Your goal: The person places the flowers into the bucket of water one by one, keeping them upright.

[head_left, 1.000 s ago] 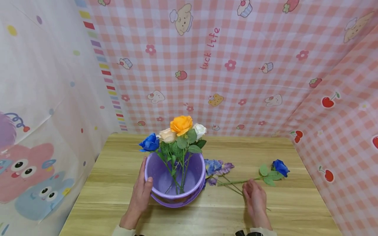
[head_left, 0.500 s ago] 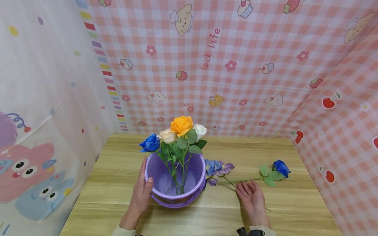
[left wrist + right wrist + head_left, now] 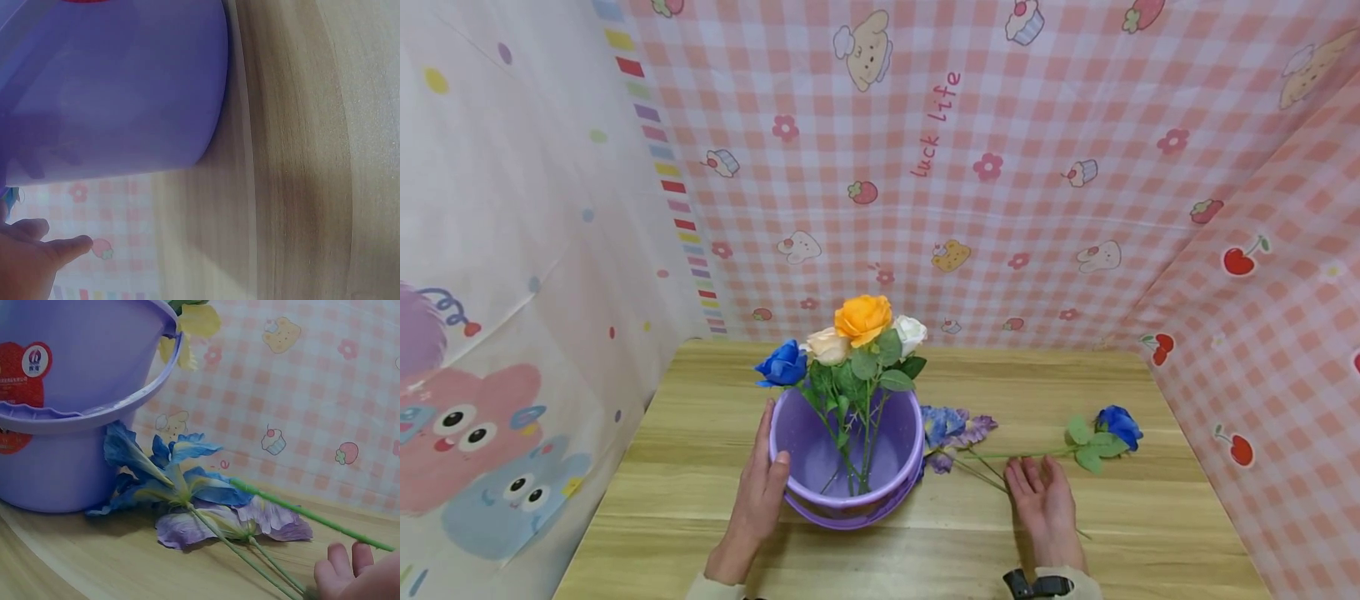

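Note:
In the head view a purple bucket (image 3: 846, 510) holds an orange rose (image 3: 863, 319), a peach rose (image 3: 828, 345), a white rose (image 3: 911, 334) and a blue rose (image 3: 782, 364). My left hand (image 3: 758, 492) rests against the bucket's left side, fingers straight, thumb at the rim. On the right, my palm-up right hand (image 3: 1043, 507) has its fingers at the stem (image 3: 306, 514) of a second blue rose (image 3: 1119, 427). The stem's cut end is raised above the table; my hand hides the grip partly. Blue (image 3: 178, 475) and purple (image 3: 278, 522) flowers lie beside the bucket.
The wooden table (image 3: 700, 417) has a checked pink cloth (image 3: 970, 217) behind it. A white patterned cloth (image 3: 587, 267) hangs on the left. Thin stems of the lying flowers run beneath my right hand. The bucket's handle (image 3: 112, 419) hangs down at its front.
My right hand has turned palm up, its fingers at the blue rose's stem. That stem's cut end has risen and shifted slightly right. The left hand and bucket stay put.

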Demonstrator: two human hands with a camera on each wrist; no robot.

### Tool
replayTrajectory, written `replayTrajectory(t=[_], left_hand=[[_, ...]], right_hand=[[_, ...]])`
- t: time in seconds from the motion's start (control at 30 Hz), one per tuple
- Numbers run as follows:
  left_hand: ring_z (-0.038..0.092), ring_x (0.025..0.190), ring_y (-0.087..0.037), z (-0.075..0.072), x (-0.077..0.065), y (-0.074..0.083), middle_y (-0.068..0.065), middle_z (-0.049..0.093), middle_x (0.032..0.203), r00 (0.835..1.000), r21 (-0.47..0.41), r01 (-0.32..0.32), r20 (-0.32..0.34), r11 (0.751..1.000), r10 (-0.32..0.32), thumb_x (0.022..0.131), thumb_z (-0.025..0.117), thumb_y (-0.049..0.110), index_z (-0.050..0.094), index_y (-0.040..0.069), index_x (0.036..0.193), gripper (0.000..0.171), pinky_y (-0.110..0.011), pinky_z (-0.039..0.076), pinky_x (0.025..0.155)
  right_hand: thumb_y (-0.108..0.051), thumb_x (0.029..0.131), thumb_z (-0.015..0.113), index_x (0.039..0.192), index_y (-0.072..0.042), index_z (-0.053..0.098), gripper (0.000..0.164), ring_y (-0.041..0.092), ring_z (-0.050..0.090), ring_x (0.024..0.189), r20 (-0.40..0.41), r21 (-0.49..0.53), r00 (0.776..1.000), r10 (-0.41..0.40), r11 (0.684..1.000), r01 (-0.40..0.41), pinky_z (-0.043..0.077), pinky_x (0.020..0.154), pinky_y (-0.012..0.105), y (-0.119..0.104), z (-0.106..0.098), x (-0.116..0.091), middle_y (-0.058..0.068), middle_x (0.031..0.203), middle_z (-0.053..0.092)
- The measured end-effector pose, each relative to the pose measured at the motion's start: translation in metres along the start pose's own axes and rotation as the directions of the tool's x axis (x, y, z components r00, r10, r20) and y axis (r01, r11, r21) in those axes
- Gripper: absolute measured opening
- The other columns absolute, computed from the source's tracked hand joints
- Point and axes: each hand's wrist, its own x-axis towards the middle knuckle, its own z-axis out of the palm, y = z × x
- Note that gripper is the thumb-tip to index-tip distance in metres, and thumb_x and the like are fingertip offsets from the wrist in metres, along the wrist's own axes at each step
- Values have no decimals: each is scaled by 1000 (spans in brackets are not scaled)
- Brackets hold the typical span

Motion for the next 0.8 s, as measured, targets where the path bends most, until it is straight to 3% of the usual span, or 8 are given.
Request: replayTrajectory(t=[0.17, 0.37, 0.47, 0.57, 0.7, 0.8], left_hand=[[33, 149, -37, 0, 0, 1, -7, 27, 170, 1000, 0, 1, 1, 1000, -1, 103, 43, 19, 20, 17, 167, 68, -15, 21, 117], [32, 150, -34, -1, -1, 2, -4, 26, 170, 999, 13, 29, 13, 999, -29, 104, 43, 19, 19, 18, 168, 68, -37, 28, 120], [32, 150, -33, -1, -1, 2, -3, 26, 170, 999, 10, 33, 16, 999, -33, 104, 43, 19, 19, 19, 168, 68, -32, 27, 120], [32, 150, -34, -1, -1, 2, -4, 26, 170, 1000, 9, 28, 13, 1000, -28, 103, 43, 18, 19, 20, 168, 69, -33, 27, 120], [33, 149, -38, -1, -1, 1, -6, 26, 170, 1000, 7, 12, 9, 1000, -12, 103, 43, 17, 19, 20, 168, 69, -56, 34, 117], [33, 147, -41, -1, -1, 1, -9, 26, 170, 1000, 0, 4, 6, 1000, -4, 102, 43, 15, 19, 20, 168, 70, -64, 36, 113]], right_hand=[[-31, 111, 45, 143, -27, 29, 36, 22, 50, 126, -11, 23, 1000, 15, 1000, -14, 31, 122, 34, -4, -1, 4, 3, 132, 43], [-27, 109, 51, 143, -31, 31, 40, 22, 59, 112, -28, 21, 1000, 2, 1000, -1, 41, 116, 31, -7, -1, 5, 3, 132, 39], [-24, 108, 51, 138, -31, 38, 33, 20, 63, 103, -35, 18, 999, -17, 1000, 18, 47, 111, 30, -7, -2, 6, 3, 127, 40], [-23, 108, 50, 142, -33, 38, 37, 19, 65, 98, -39, 18, 999, -32, 999, 33, 51, 106, 29, -8, -4, 8, 4, 125, 42], [-22, 108, 49, 136, -31, 41, 30, 20, 67, 93, -42, 17, 998, -49, 999, 49, 55, 100, 29, -10, -6, 10, 6, 117, 48], [-21, 109, 48, 125, -27, 43, 17, 21, 69, 90, -36, 11, 998, -59, 998, 59, 57, 96, 29, -11, -7, 10, 7, 107, 53]])
